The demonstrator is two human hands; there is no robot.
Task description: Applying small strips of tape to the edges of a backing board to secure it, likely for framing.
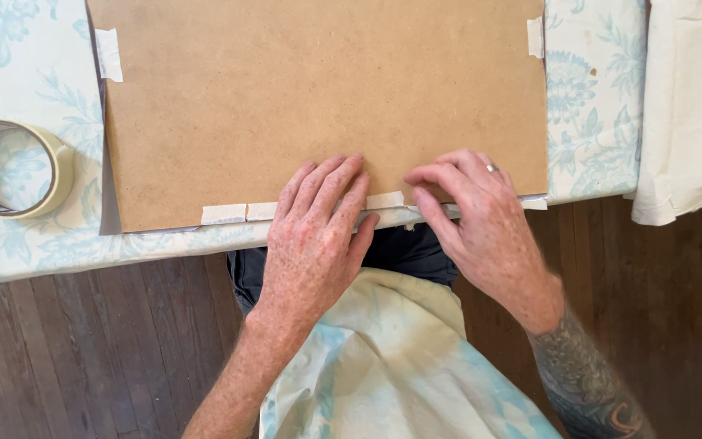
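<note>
From my remote seat I see a large flat brown hardboard panel (318, 89) filling the upper middle of the frame, lying on a table covered by a pale cloth with a light blue floral print (30, 65). Below the table edge, dark wooden floorboards (107, 341) run across the lower left and lower right. A fold of the same pale blue-printed fabric (383, 358) lies across the person's lap at the lower centre. At the upper right edge a folded cream-white cloth (688, 106) hangs over the table. My left hand (314, 236) lies flat, palm down, at the lower centre, fingers close together and pressing on the panel's near edge; it grips nothing. My right hand (473, 219), just to the right of it and bearing a silver ring (491, 167), has its fingers bent and its fingertips pressed along the same near edge, also holding nothing. Between and beside the two hands, a strip of cream masking tape (241, 212) runs along the panel's bottom edge, partly hidden under the fingers. At the left edge of the frame a roll of cream masking tape (10, 168) rests on the cloth, well apart from the hands. Small tape tabs (109, 54) sit at the panel's upper left and upper right corners.
</note>
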